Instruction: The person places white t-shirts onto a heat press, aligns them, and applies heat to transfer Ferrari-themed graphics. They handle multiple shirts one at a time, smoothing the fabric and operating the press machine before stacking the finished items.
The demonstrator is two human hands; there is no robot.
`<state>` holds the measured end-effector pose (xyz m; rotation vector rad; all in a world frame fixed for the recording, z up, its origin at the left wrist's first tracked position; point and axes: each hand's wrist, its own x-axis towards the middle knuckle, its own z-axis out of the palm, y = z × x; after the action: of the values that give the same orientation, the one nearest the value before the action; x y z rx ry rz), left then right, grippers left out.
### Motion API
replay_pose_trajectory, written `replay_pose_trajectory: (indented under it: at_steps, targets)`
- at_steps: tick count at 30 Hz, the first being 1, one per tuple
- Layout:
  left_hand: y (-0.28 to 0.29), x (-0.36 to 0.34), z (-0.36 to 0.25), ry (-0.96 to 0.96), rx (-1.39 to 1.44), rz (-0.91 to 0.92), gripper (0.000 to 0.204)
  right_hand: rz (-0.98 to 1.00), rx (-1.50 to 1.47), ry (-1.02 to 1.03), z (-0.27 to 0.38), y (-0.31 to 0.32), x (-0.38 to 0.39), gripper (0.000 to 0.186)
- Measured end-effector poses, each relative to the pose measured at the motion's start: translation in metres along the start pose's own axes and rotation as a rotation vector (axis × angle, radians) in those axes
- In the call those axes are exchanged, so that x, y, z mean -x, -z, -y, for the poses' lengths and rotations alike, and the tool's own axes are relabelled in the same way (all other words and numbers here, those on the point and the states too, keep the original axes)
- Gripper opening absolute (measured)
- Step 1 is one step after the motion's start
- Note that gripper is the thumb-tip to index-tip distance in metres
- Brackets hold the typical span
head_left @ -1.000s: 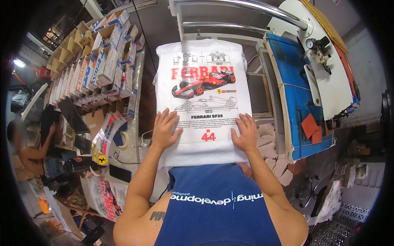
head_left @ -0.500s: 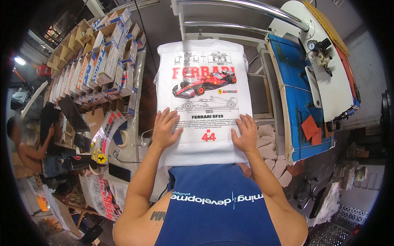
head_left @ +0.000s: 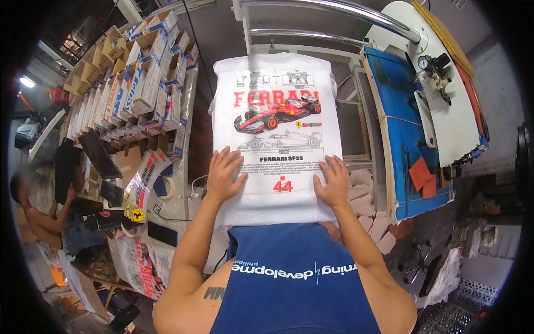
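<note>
A white T-shirt (head_left: 277, 149) is spread out in the centre of the frame, with its red car print (head_left: 278, 115) turned upward and its lower edge brought close to the blue top (head_left: 295, 278) at bottom centre. The left hand (head_left: 227, 175) is laid flat near the shirt's lower left, and the right hand (head_left: 334, 181) is laid near its lower right. In each grip the fingers are spread and nothing is seen to be pinched; how firmly the cloth is pressed cannot be told.

If the two hands were drawn unevenly, the cloth could be skewed and the print tilted. Creases could be raised along the side edges if the palms were slid inward. The lower edge could be bunched by a forward lean of the body, since so little room is left there. The print could be smudged by the fingertips resting at its lower corners, should its surface be tacky, which cannot be judged by eye. At mid-left, a phone (head_left: 162, 234) and a tape roll (head_left: 165, 189) are kept on a desk (head_left: 181, 203), apart from the cloth.
</note>
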<state>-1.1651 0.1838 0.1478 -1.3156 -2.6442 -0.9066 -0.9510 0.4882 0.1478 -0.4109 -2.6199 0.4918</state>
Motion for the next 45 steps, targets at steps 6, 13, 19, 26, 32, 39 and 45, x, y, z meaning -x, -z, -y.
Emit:
replay_pose_trajectory:
  at_steps: [6,13,19,26,32,39,45]
  targets:
    - [-0.0005,-0.0001,-0.0006,-0.010,0.003,-0.019,0.049,-0.006,0.008,0.000,-0.0006,-0.0013,0.0009,0.045]
    - [0.0009,0.0009,0.0006,-0.012,0.018,-0.024,0.048,-0.017,0.010,-0.006,0.0011,-0.0014,0.0002,0.044]
    - [0.0014,0.0002,-0.0002,-0.002,0.018,-0.007,0.048,-0.014,0.028,0.010,0.0007,-0.0014,-0.0002,0.044]
    - [-0.0010,-0.0010,-0.0015,-0.013,0.006,-0.016,0.050,-0.027,0.017,-0.014,-0.0008,-0.0014,0.0011,0.044]
    - [-0.0015,-0.0004,-0.0024,-0.017,-0.002,-0.014,0.051,-0.026,0.004,-0.023,0.0009,0.0002,0.0019,0.043]
    - [-0.0011,0.0000,-0.0006,-0.024,0.016,-0.022,0.049,-0.020,0.007,-0.030,-0.0003,-0.0024,0.0013,0.043]
    - [-0.0007,0.0010,0.0006,-0.011,0.021,-0.022,0.049,-0.009,0.006,-0.008,0.0003,-0.0018,0.0008,0.043]
